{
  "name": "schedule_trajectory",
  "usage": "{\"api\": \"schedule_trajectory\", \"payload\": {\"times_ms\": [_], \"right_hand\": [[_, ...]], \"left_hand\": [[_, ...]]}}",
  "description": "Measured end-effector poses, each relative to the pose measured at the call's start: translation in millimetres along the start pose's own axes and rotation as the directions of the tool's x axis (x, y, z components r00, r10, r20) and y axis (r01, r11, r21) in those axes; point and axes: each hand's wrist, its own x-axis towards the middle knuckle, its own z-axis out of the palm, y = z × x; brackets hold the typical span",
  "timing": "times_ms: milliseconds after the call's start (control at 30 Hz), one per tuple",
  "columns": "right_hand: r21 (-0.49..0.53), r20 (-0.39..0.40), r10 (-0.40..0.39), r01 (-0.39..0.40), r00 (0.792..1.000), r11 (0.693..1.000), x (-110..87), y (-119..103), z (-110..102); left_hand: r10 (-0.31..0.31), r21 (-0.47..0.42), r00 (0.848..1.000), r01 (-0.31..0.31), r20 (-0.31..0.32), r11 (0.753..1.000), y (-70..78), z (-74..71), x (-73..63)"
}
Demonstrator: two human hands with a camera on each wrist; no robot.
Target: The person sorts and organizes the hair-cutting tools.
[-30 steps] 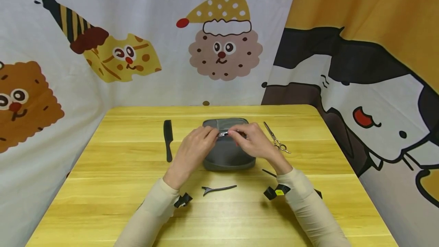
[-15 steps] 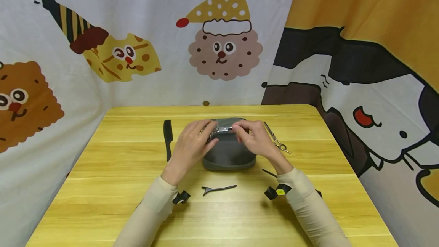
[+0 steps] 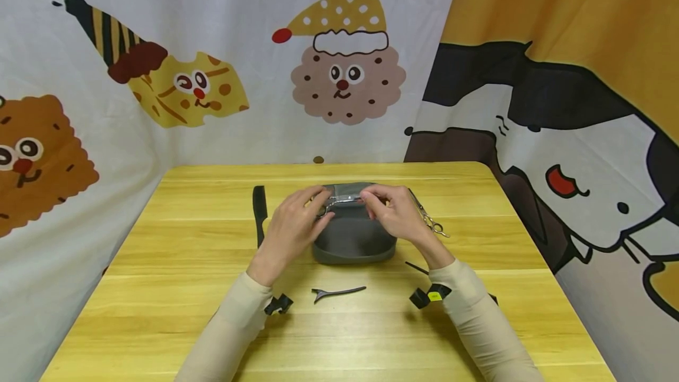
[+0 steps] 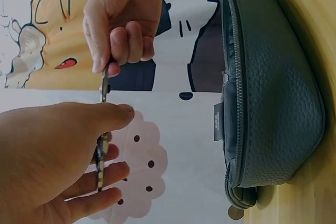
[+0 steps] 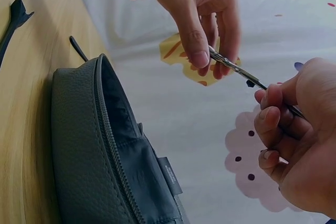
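Observation:
My left hand (image 3: 292,229) and right hand (image 3: 398,211) hold a silver pair of scissors (image 3: 347,198) level between them, above a grey zip pouch (image 3: 355,243). At the handle end, my left thumb and fingers grip the scissors, as the right wrist view shows best. The thumb and fingertips of my right hand pinch the blade end, whose tip is hidden. Both wrist views show the pouch's zip undone; its dark lining (image 5: 139,166) and a small label (image 5: 170,176) are visible. The scissors stay apart from the pouch opening.
On the wooden table (image 3: 339,346), a black comb (image 3: 259,208) lies left of the pouch, partly behind my left hand. A second pair of scissors (image 3: 436,227) lies to the right. Nearer are a dark hair clip (image 3: 339,293) and a thin black item (image 3: 416,267) partly under my right sleeve.
My left hand has shifted slightly left and its thumb has spread downward, bringing more of the scissors into sight. My right hand has moved slightly right, still pinching the blade end.

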Motion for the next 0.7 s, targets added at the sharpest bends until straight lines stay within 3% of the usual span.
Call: {"api": "schedule_trajectory", "payload": {"times_ms": [300,700], "right_hand": [[0.0,0.021,-0.006,0.006,1.0,1.0,-0.5,1.8,1.5],[0.006,0.039,0.022,-0.022,0.999,1.0,-0.3,5.3,1.3]], "left_hand": [[-0.049,-0.112,0.993,0.061,0.108,0.992,-4.1,-6.5,-2.0],[-0.009,-0.131,0.997,0.018,0.072,0.991,-7.1,-5.5,-2.6]]}}
